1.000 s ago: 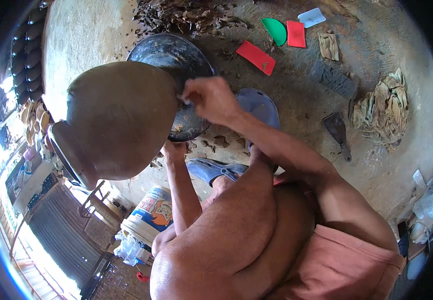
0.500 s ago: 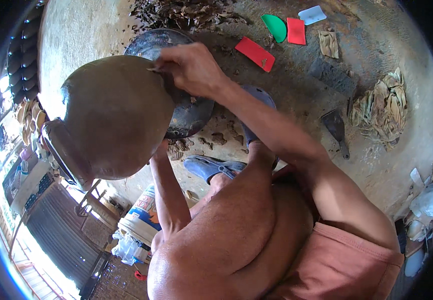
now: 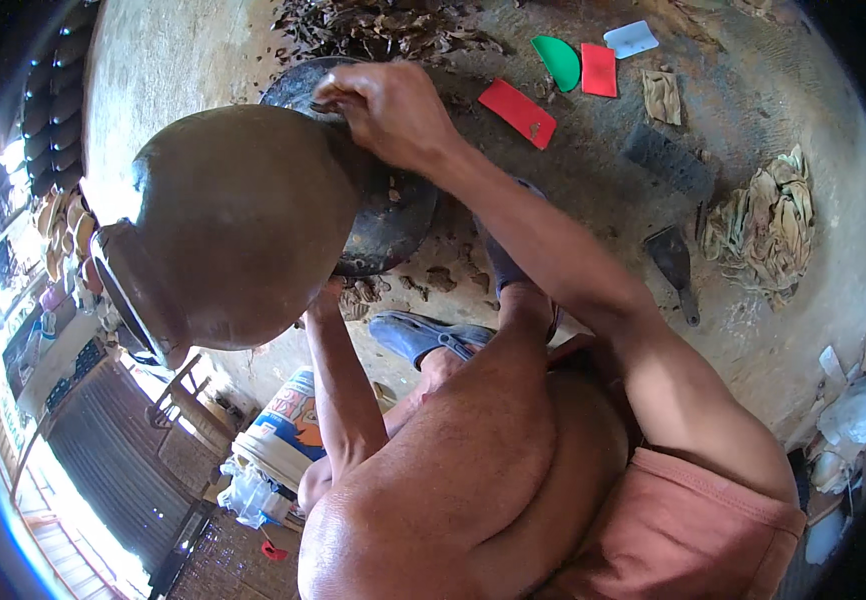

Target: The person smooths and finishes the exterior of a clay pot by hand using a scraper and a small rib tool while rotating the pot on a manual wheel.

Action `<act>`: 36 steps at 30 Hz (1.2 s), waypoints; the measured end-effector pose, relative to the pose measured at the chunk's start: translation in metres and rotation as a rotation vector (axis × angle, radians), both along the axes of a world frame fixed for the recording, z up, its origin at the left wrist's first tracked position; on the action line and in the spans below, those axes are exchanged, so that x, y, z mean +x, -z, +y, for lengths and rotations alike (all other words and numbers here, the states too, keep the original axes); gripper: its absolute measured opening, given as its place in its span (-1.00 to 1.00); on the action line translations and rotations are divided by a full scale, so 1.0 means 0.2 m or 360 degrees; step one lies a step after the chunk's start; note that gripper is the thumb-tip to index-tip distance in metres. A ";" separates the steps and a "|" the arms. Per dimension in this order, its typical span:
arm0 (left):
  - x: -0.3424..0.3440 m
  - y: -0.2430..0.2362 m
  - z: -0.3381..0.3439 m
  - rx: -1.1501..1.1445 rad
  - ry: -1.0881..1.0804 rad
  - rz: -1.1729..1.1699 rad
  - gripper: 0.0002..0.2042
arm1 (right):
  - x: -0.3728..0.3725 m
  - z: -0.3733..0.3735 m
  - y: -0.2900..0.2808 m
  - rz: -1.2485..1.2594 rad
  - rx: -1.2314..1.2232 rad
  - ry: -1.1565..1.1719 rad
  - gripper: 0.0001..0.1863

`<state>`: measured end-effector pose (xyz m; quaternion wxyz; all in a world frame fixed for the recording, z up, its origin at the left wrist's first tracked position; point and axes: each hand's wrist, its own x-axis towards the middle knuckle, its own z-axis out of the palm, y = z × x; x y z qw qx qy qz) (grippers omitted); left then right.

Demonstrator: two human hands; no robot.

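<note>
A large round clay pot, dark brown and smooth, is tilted on its side with its flared rim toward the lower left. Its base end lies over a round black disc. Beside that base, at the far side, my right hand is closed in a pinch; the small dark piece between its fingertips is too small to name. My left hand is under the near side of the pot, most of its fingers hidden behind the clay.
Clay scraps lie by the disc, and dark shavings are heaped beyond it. To the right are red cards, a green half-round piece, a dark block, a scraper and crumpled cloth-like material. A bucket stands lower left.
My right hand has moved a little farther away from me, off the pot's wall toward the disc's far edge. The pot's rim end has risen slightly in the picture.
</note>
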<state>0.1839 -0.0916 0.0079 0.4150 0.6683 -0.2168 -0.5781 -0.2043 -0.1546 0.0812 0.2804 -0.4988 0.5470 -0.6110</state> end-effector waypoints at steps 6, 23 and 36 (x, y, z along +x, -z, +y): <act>0.14 0.08 0.19 -0.0127 0.0002 0.0466 -0.44 | 0.09 -0.09 -0.13 -0.0157 -0.0088 -0.0316 -0.78; -0.68 -0.13 0.44 0.0271 -0.0816 0.1478 -0.38 | 0.10 0.52 -0.21 0.0056 -0.0337 -0.0250 -0.71; -0.61 -0.07 0.38 -0.0028 -0.0540 0.0234 -0.45 | 0.02 0.10 -0.20 0.0156 -0.0286 -0.0157 -0.54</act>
